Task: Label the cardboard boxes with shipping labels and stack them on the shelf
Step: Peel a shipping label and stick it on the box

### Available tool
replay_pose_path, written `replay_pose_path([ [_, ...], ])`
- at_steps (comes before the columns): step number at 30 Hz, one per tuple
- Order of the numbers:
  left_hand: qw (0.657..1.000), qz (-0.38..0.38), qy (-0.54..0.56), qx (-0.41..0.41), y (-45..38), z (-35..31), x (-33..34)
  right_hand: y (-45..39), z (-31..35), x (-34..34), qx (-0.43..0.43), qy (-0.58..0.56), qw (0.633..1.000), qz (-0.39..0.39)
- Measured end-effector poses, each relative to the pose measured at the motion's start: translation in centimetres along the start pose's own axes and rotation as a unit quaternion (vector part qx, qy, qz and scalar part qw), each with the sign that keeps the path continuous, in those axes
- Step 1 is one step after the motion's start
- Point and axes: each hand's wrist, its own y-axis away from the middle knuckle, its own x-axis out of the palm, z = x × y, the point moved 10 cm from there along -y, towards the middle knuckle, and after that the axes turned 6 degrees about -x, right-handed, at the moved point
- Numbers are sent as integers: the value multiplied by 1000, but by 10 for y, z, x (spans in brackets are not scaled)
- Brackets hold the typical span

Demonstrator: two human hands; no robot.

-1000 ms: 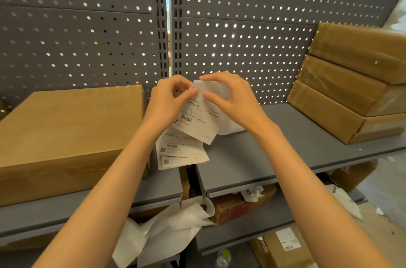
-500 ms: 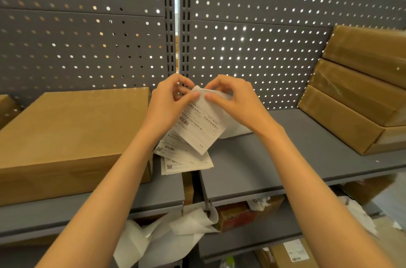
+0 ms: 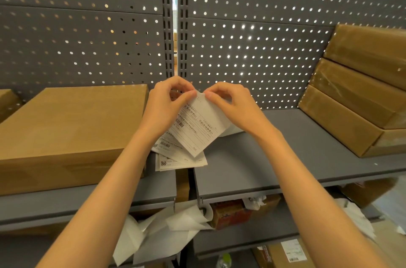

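Note:
Both hands hold a white shipping label in front of the grey shelf. My left hand pinches its top edge, and my right hand pinches the same top corner from the other side. Below it, more labels lie fanned out on the shelf where two shelf boards meet. A large flat cardboard box lies on the shelf to the left, with no label visible on it. At the right, three flat cardboard boxes are stacked against the pegboard.
A grey pegboard wall backs the shelf. Crumpled white backing paper hangs from the lower shelf, beside a red-printed carton. A labelled box sits at the bottom. Another box corner shows far left.
The view has shifted a little. Both hands have closed in on the label's top corner, and the label now hangs lower and flatter between them.

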Motion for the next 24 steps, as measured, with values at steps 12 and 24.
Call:
replay_pose_path([
  [12,999,-5,29,-23,4,4,-4,4,-9,6,57,-127,988,64],
  [24,998,-18,58,-22,6,-3,-8,7,-16,7,81,-147,984,52],
])
